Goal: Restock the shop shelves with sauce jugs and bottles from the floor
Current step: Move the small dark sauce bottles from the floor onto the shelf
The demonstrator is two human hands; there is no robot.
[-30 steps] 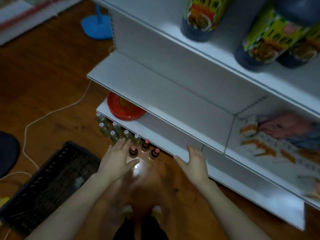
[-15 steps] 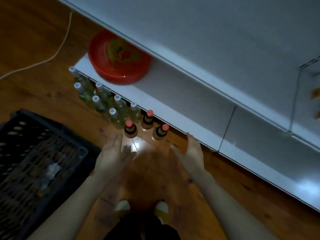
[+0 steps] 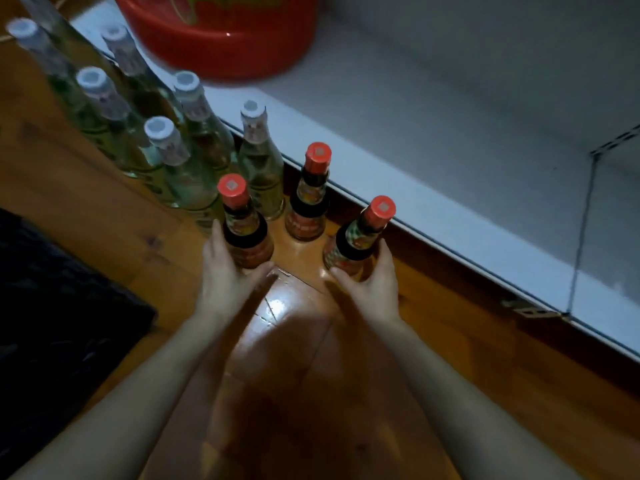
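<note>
Three red-capped dark sauce bottles stand on the wooden floor by the white bottom shelf [image 3: 450, 216]. My left hand [image 3: 225, 275] wraps around the lower body of the left sauce bottle [image 3: 242, 226]. My right hand [image 3: 372, 282] grips the base of the right sauce bottle [image 3: 360, 233], which leans a little. The middle sauce bottle [image 3: 310, 199] stands untouched between and behind them. Several clear bottles with pale caps [image 3: 180, 157] stand in a cluster to the left on the floor.
A red plastic basin [image 3: 221, 39] sits on the bottom shelf at the top. A black crate [image 3: 52, 306] lies on the floor at the left. A shelf divider line [image 3: 585, 216] runs down the shelf at the right.
The view has dropped closer to the floor. Both hands went from open above the floor to closing around the left and right red-capped bottles.
</note>
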